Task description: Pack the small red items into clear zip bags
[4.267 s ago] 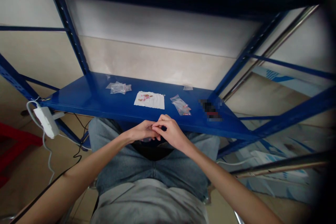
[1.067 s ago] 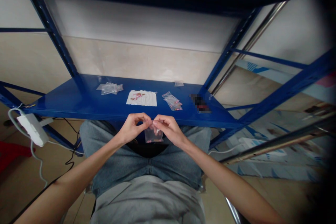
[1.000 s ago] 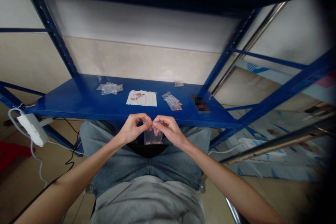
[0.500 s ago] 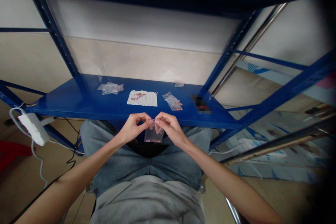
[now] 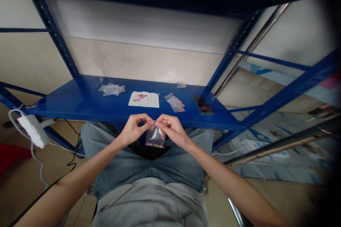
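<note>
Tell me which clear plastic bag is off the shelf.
The bag pinched by the left hand and right hand, with pink pieces along its bottom; the other visible bags lie on the blue shelf.

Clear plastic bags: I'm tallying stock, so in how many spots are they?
4: a held bag between left hand and right hand; a heap left of the white cloth; overlapping bags right of it; apparently a flat bag farther back. Overlaps may hide some.
</note>
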`<state>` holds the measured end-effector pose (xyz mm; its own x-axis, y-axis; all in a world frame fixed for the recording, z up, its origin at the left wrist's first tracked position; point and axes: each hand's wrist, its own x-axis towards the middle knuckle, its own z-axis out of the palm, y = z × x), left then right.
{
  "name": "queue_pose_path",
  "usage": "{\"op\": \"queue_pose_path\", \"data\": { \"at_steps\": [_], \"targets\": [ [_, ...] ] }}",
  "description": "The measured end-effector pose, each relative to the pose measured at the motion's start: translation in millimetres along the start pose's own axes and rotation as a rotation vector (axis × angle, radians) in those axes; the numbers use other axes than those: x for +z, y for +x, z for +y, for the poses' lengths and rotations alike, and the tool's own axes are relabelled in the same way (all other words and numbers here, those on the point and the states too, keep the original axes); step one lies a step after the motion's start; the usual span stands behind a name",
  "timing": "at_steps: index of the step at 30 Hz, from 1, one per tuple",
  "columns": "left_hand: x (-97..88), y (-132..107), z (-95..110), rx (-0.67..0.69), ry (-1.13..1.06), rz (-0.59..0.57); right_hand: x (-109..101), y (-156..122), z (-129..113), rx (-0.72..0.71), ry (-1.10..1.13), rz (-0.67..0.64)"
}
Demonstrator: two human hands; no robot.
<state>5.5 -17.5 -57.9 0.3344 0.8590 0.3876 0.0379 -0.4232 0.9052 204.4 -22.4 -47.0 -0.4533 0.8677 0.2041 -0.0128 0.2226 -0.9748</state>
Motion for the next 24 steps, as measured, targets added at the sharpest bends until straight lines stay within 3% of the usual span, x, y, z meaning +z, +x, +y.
{"op": "queue_pose_path", "data": {
  "at_steps": [7, 14, 24],
  "targets": [
    [-6.6, 4.2, -1.8, -0.002, -0.012, 0.025, -8.2, 8.5, -0.9, 0.022, 0.033, -0.049],
    [-3.6, 6.8, 1.1, 0.0, -0.059, 0.027, -13.2, 10.9, -1.3, 0.004, -0.028, 0.132],
    [-6.4, 5.1, -0.6, 0.011, 0.019, 0.042, -21.8, 11.8, -1.5, -0.059, -0.136, 0.086]
  ]
}}
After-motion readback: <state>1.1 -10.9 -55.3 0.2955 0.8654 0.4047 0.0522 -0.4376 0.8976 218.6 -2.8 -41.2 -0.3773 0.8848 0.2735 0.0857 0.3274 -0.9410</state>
